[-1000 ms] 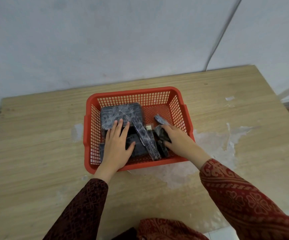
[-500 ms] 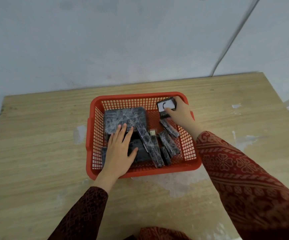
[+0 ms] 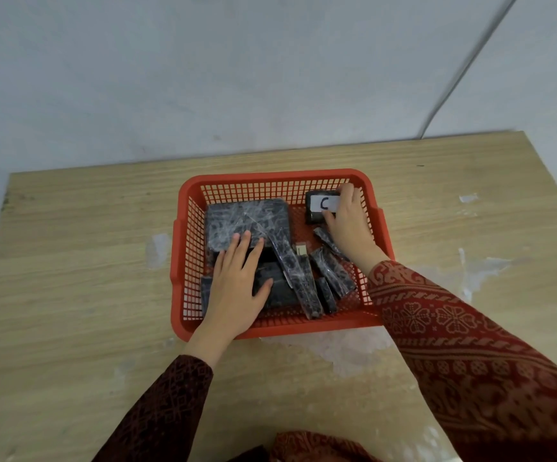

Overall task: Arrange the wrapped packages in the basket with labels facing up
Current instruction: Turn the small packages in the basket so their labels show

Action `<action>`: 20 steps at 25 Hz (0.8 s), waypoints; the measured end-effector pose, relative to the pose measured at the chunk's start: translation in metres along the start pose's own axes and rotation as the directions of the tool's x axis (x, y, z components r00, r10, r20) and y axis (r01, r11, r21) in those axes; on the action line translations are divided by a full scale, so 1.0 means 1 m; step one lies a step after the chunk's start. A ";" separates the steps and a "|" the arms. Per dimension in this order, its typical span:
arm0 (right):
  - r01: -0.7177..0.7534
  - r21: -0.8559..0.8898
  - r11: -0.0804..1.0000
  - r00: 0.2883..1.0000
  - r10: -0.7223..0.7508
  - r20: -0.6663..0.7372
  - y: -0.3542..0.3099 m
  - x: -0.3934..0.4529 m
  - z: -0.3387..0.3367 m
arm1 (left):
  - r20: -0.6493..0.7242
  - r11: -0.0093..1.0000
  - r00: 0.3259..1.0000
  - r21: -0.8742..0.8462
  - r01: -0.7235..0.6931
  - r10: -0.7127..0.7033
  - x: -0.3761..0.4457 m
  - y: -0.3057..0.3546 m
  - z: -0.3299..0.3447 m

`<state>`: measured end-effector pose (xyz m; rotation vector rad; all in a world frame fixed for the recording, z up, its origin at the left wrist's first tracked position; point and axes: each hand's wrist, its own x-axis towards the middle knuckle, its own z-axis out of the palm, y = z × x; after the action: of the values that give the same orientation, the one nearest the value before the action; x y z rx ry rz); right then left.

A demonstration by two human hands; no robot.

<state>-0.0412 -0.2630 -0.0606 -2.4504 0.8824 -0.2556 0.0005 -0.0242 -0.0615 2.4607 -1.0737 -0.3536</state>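
Observation:
A red mesh basket (image 3: 275, 177) stands on the wooden table and holds several black packages wrapped in clear film. My right hand (image 3: 349, 221) grips a small package (image 3: 320, 205) in the far right corner, its white label marked "C" facing up. My left hand (image 3: 237, 288) lies flat with spread fingers on the packages at the near left. A large flat package (image 3: 247, 218) fills the far left. A long narrow package (image 3: 295, 275) leans across the middle, with smaller ones (image 3: 332, 271) beside it.
The table (image 3: 70, 295) has worn pale patches near the basket's right side and front. A grey wall rises right behind the table's far edge. A cable (image 3: 464, 68) runs down the wall at the right.
My right hand lifted a small package from the near right of the basket, carried it to the far right corner and lowered it there label up. My left hand stayed put.

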 end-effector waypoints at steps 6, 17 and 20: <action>0.012 -0.134 0.991 0.998 -0.005 0.056 -0.010 -0.006 0.001 | 0.011 1.000 1.000 0.000 0.001 -0.001 -0.001 -0.001 -0.001; -0.008 -0.178 0.984 0.976 0.046 0.212 -0.011 -0.010 -0.003 | -0.065 0.998 0.997 0.056 -0.029 0.032 -0.062 0.015 -0.012; 0.052 -0.180 0.982 0.979 -0.014 0.205 -0.007 -0.015 -0.007 | -0.041 0.982 0.996 0.176 -0.065 0.073 -0.067 0.015 -0.006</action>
<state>-0.0514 -0.2511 -0.0513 -2.6061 0.8083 0.0682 -0.0509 0.0185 -0.0449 2.5619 -1.2134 -0.1850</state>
